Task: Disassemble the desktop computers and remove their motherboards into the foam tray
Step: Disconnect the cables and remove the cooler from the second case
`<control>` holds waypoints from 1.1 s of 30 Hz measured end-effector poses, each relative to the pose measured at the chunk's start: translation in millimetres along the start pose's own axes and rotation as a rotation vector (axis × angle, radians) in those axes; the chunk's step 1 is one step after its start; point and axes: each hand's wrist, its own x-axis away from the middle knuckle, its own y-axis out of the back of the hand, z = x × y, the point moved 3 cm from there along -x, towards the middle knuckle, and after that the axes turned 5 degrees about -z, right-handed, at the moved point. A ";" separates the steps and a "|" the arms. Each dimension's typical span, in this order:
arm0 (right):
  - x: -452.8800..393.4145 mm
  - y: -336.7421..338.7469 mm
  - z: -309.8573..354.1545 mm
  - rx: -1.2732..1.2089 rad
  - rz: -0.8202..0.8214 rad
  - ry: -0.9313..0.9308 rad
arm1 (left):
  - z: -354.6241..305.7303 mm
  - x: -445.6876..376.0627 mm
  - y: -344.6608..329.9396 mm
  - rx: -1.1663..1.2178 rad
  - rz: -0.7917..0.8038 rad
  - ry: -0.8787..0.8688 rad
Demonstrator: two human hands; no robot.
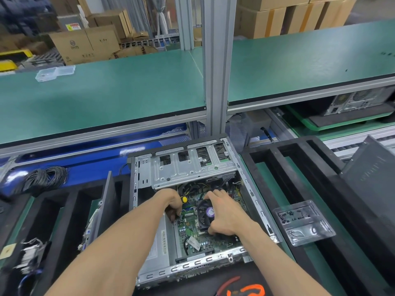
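An open desktop case (252,184) lies on the bench in front of me. Inside it sits the green motherboard (190,229) with a black cooler fan (206,212). My right hand (226,216) grips the fan, fingers over its far side and thumb at its near side. My left hand (171,202) reaches down at the board's left edge with fingers curled round that edge; a small yellow-capped part (184,199) shows beside the thumb. A black foam tray (64,212) stands on the left with another board (106,206) upright in one of its slots.
A second black foam tray (275,154) lies on the right, with a clear plastic dish of screws (303,225) on it and a dark case panel (372,174) behind. A coil of black cable (46,178) sits far left. Red-handled pliers (245,289) lie near me.
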 end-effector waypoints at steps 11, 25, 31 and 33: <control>-1.2 -1.1 -2.1 -0.002 0.006 0.001 | 1.8 -11.6 -6.9 -0.094 0.092 0.040; -2.0 -1.9 -1.7 0.012 0.019 0.015 | 2.1 -5.9 -11.4 0.007 0.157 0.008; -2.3 -2.2 -0.2 0.010 0.033 0.028 | 4.6 -3.1 -15.4 0.011 0.110 -0.021; -2.6 -2.7 0.0 0.002 0.038 0.027 | 5.5 -6.2 -14.9 0.005 0.083 -0.019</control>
